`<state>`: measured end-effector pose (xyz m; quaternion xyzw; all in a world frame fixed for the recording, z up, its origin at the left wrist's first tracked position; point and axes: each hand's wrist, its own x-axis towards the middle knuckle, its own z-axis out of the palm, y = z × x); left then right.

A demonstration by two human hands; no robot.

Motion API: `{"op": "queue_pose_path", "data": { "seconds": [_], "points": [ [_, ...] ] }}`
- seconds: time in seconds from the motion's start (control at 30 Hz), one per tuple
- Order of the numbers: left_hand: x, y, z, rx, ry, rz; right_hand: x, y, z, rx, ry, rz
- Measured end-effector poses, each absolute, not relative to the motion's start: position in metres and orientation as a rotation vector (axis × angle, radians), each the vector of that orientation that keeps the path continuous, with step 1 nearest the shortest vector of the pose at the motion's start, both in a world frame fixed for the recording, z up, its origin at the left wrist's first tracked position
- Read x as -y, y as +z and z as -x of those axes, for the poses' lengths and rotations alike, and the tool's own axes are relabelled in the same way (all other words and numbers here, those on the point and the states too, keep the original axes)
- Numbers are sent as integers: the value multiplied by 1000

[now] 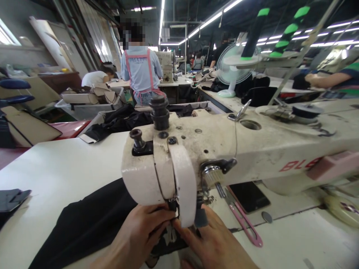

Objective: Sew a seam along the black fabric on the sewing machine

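A white industrial sewing machine (218,130) spans the view, its head over the work. Black fabric (98,213) trails left across the white table from beneath the head. My left hand (140,229) pinches the fabric close to the needle area, fingers closed. On the other side, my right hand (214,237) reaches under the head, thumb and fingers closed on the fabric's near edge by the presser foot. The white curved guard hides part of my right fingers and the needle. A pale strip shows on the cloth between my hands.
Right of the head lie pink thread snips (246,226), a dark phone (249,197) and a small round disc (267,217). Another dark cloth piece (12,201) rests at the far left. Beyond are a fan (232,65), thread cones (255,33) and a person in an apron (141,71).
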<state>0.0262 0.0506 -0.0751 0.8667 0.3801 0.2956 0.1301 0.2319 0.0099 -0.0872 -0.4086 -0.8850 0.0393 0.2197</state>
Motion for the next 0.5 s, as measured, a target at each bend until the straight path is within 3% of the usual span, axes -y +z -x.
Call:
{"op": "queue_pose_path", "data": {
  "seconds": [0.33, 0.5],
  "points": [
    [-46, -79, -25, -1120, 942, -2549, -10, -87, -230, 2402, 159, 1158],
    [-50, -71, -27, -1040, 820, -2542, -11, -86, -230, 2436, 198, 1158]
  ]
}}
